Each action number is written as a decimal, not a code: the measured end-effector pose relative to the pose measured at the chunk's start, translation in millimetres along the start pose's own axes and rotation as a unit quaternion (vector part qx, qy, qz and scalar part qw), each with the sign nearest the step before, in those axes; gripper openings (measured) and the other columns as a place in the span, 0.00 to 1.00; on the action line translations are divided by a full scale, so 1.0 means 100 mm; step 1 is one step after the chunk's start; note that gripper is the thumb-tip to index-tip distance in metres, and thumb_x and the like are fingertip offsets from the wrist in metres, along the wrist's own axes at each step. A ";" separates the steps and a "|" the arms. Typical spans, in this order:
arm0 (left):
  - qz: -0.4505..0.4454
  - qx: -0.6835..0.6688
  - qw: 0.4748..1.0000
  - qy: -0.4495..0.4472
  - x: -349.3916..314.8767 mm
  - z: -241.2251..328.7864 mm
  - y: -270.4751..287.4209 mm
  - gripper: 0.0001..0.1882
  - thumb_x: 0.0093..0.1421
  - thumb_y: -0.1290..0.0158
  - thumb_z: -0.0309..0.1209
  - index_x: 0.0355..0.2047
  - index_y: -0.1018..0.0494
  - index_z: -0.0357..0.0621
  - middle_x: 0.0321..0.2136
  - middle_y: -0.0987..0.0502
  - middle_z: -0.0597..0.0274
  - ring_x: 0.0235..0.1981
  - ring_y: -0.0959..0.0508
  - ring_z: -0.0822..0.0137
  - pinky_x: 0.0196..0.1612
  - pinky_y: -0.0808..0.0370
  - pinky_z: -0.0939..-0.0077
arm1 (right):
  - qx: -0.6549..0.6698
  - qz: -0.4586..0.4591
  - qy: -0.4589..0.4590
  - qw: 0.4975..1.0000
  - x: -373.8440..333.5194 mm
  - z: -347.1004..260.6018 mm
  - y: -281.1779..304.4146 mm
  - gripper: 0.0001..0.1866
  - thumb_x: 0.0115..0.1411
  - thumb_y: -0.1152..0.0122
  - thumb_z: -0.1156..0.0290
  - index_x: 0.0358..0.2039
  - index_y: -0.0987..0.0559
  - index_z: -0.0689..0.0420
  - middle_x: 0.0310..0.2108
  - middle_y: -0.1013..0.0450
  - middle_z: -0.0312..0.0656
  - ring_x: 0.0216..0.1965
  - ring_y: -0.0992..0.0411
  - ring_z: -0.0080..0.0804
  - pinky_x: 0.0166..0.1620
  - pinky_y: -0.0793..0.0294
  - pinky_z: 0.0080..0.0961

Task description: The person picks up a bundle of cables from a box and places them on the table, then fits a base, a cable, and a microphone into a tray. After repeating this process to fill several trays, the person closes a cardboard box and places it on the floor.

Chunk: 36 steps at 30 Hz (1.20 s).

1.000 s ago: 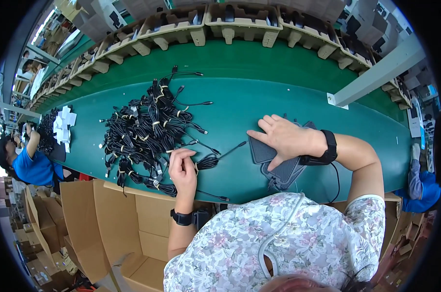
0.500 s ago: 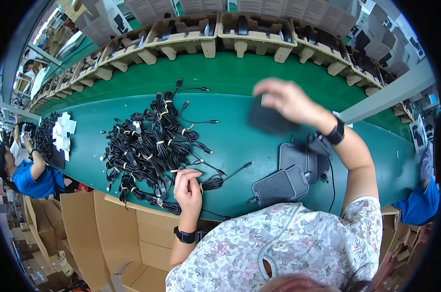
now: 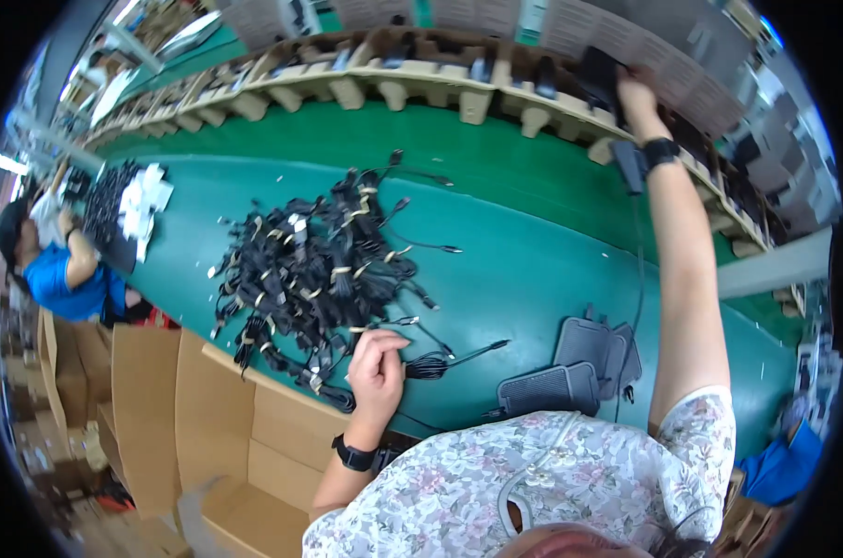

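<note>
I can't make out how the right hand [image 3: 638,91] meets the dark flat device [image 3: 599,73], its fingers lost in blur, nor whether the left hand [image 3: 378,370] holds the bundled cable [image 3: 428,366] beside it, while the carton [image 3: 215,409] runs out of view.

Cable bundles [image 3: 342,279] left of devices [image 3: 556,389], trays [image 3: 427,76] behind.

Table [image 3: 514,251] teal green; cables [image 3: 296,265] black, their ties [image 3: 342,272] cream; upper pad [image 3: 600,74] black, lower pads [image 3: 549,387] dark grey; trays [image 3: 473,105] tan; carton [image 3: 147,409] brown; post [image 3: 775,265] pale grey; wristbands [image 3: 661,152] black; blouse [image 3: 533,474] greyish white with pink and grey flowers; co-worker's shirt [image 3: 59,284] bright blue, cap [image 3: 12,226] black
</note>
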<state>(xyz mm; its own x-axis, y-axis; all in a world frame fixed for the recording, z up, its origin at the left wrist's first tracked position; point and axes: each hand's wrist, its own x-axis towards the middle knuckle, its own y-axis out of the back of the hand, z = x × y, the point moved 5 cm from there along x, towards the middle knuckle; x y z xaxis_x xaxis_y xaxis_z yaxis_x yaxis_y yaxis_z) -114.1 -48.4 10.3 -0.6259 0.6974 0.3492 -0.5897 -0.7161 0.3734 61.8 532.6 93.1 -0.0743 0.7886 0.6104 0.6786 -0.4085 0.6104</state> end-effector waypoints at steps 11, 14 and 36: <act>0.015 -0.032 0.999 -0.024 0.05 -0.02 0.05 0.10 0.51 0.56 0.13 0.27 0.27 0.37 0.29 0.27 0.59 0.25 0.29 0.71 0.26 0.34 0.81 | -0.207 0.095 0.488 0.843 -0.94 -1.60 0.39 0.10 0.51 0.46 0.69 0.34 0.25 0.57 0.32 0.29 0.46 0.34 0.30 0.45 0.36 0.31 0.38; -0.003 -0.053 0.999 0.009 0.03 -0.02 0.05 0.09 0.51 0.56 0.13 0.27 0.27 0.38 0.29 0.27 0.58 0.26 0.28 0.69 0.28 0.33 0.80 | -0.221 -0.187 0.504 0.813 -1.59 -2.33 0.12 0.13 0.43 0.46 0.75 0.33 0.25 0.57 0.34 0.29 0.44 0.37 0.31 0.43 0.38 0.30 0.34; 0.015 0.000 0.998 -0.057 -0.06 -0.16 0.02 0.08 0.52 0.53 0.18 0.29 0.26 0.43 0.26 0.28 0.61 0.25 0.27 0.66 0.28 0.31 0.78 | 0.103 -0.533 0.329 0.773 -3.32 -3.11 1.12 0.14 0.48 0.39 0.70 0.36 0.28 0.58 0.35 0.29 0.41 0.40 0.31 0.43 0.40 0.31 0.32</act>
<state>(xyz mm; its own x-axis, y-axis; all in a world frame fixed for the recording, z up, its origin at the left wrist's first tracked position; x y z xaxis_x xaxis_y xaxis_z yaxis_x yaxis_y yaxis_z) -119.1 -54.5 -5.0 -0.5806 0.6749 0.4554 -0.5721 -0.7362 0.3616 -64.5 82.4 115.6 -0.9805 0.1955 -0.0185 0.0723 0.4470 0.8916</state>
